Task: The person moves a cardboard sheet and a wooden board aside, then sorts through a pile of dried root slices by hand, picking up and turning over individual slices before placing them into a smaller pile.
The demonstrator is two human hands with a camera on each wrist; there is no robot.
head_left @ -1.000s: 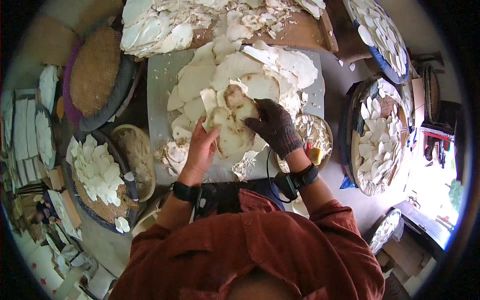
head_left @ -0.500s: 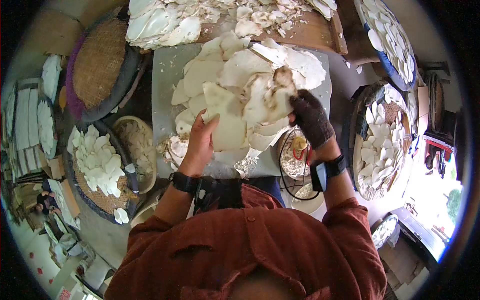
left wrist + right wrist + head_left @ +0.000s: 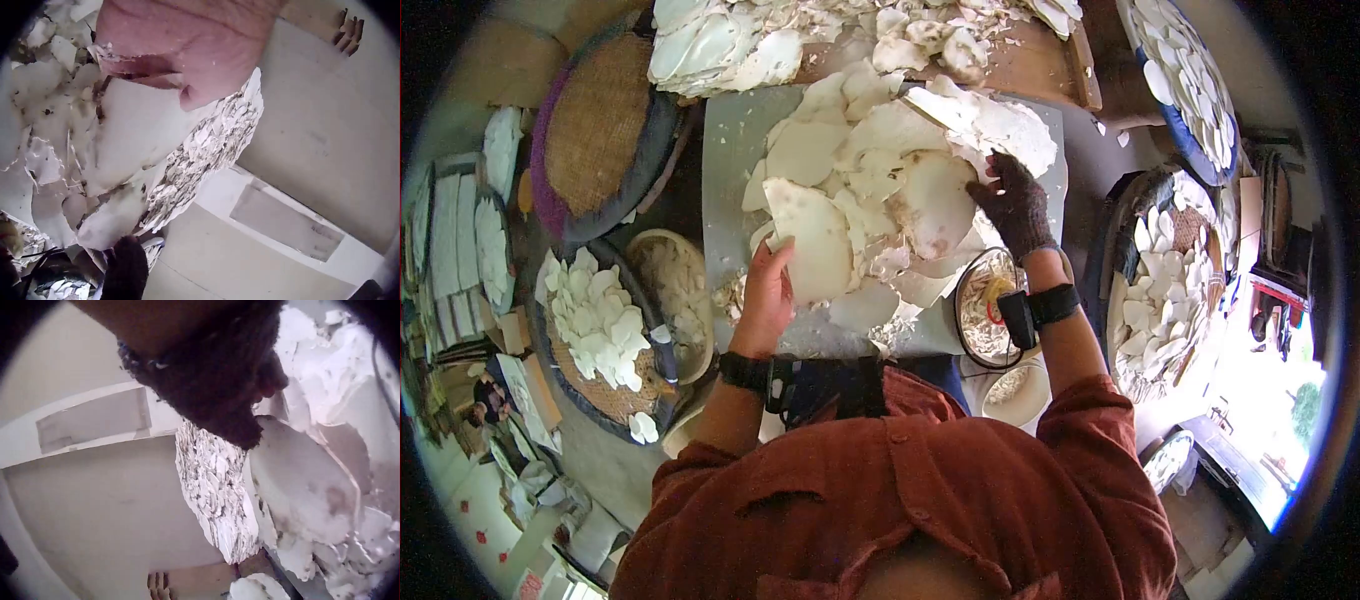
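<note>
In the head view my bare left hand (image 3: 770, 295) pinches the near-left edge of a broad, thin cream sheet (image 3: 808, 240), thumb on top. The left wrist view shows that sheet (image 3: 134, 128) under the curled fingers. My right hand (image 3: 1015, 205) wears a dark fingerless glove, its thumb and fingers apart. Its thumb tip is right at the edge of a pale, brown-stained sheet (image 3: 937, 205), also visible in the right wrist view (image 3: 300, 478). Both sheets lie over a heap of similar pale sheets (image 3: 800, 155) on a grey table (image 3: 730, 130).
Behind the table stands a wooden tray (image 3: 1040, 75) of layered sheets. A basket of scraps (image 3: 985, 330) with a yellow-and-red item and dark cord sits at the near right, above a white bucket (image 3: 1015, 395). Round woven trays of pale pieces flank both sides (image 3: 595, 330) (image 3: 1165, 290).
The brown-stained piece has left my right hand; a similar one now lies on the back tray. My left hand moved left with the cream sheet. My right hand moved right, then slightly away.
</note>
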